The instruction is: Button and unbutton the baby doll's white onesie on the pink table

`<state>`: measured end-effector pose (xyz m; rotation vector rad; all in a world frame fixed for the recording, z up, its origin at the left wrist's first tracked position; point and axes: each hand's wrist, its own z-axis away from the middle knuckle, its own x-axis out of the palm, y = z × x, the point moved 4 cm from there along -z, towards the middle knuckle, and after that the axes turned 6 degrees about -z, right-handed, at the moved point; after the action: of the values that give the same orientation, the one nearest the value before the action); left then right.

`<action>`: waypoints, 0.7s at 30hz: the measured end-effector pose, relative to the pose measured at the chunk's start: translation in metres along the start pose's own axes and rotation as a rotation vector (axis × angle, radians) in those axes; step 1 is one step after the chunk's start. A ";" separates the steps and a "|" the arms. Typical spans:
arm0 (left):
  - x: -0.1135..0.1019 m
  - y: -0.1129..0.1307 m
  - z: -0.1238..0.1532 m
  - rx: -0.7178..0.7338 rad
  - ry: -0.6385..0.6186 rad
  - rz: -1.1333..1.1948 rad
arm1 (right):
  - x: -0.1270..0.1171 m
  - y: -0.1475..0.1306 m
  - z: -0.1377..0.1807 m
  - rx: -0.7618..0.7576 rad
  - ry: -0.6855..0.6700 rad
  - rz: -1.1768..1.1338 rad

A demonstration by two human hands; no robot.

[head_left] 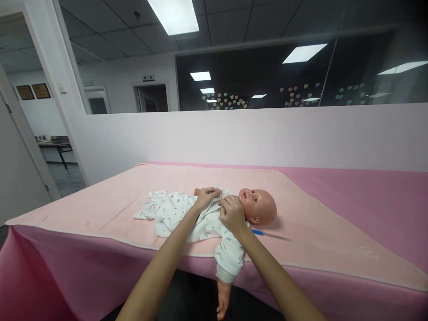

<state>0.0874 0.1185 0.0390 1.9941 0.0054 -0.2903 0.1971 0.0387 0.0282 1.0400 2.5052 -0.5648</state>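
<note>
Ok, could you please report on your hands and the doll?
Left hand and right hand at front of printed outfit. Baby doll on its back, near arm hanging down. Blue-ended stick alongside.

Bare hands (233, 214), slim bare forearms (167, 263); dark clothing (189, 294) on body, details lost in shadow

Doll (205, 226) partly hidden behind right hand (232, 214), forearms (164, 259) cut off below; door sign (148, 78) illegibly small

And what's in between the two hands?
In the head view, white printed clothes on the doll lie between the left hand and right hand.
</note>
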 end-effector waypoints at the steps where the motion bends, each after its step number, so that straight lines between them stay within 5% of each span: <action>1: 0.000 0.001 0.000 0.007 -0.005 -0.009 | -0.002 -0.001 0.001 0.004 0.016 -0.004; 11: 0.005 0.000 0.005 0.028 -0.246 -0.066 | -0.011 0.003 0.012 -0.054 0.325 -0.141; 21: 0.007 -0.005 0.002 0.035 -0.369 -0.030 | -0.013 0.000 0.014 -0.069 0.273 -0.245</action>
<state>0.0933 0.1178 0.0322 1.9498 -0.2058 -0.6770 0.2081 0.0240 0.0227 0.8381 2.8951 -0.4236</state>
